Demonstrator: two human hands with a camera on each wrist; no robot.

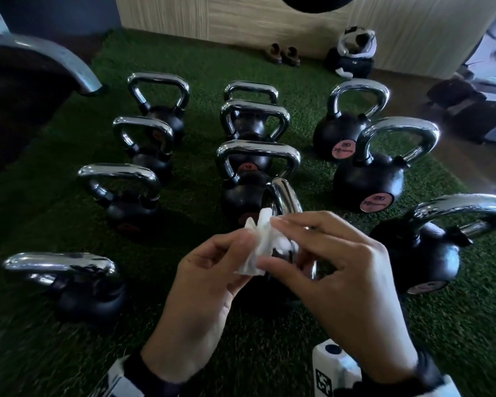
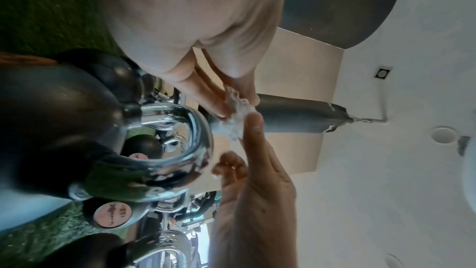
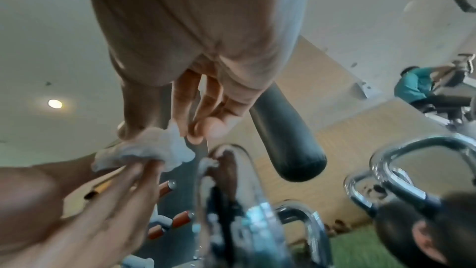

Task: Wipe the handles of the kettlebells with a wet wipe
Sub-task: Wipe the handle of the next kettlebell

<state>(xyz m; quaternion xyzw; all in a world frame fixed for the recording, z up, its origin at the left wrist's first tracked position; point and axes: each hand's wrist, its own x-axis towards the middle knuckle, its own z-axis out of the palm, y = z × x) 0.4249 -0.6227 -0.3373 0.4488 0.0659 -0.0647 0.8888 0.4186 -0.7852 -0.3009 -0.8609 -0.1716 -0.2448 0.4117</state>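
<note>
Both hands hold a crumpled white wet wipe (image 1: 257, 247) between them, just above the chrome handle (image 1: 285, 196) of the nearest middle kettlebell. My left hand (image 1: 241, 253) pinches the wipe's left side between thumb and fingers. My right hand (image 1: 272, 243) pinches its right side with thumb and forefinger. In the left wrist view the wipe (image 2: 238, 115) hangs beside that handle (image 2: 198, 136) without touching it. The right wrist view shows the wipe (image 3: 149, 150) bunched over the left hand's fingertips (image 3: 146, 168), left of the handle (image 3: 244, 170). Several black kettlebells stand in rows.
Green turf (image 1: 269, 353) covers the floor. A pair of shoes (image 1: 284, 54) and a dark bag (image 1: 352, 55) lie by the wooden wall. A grey punching bag (image 3: 285, 140) hangs overhead. A person in teal (image 3: 414, 87) sits at a machine, far right.
</note>
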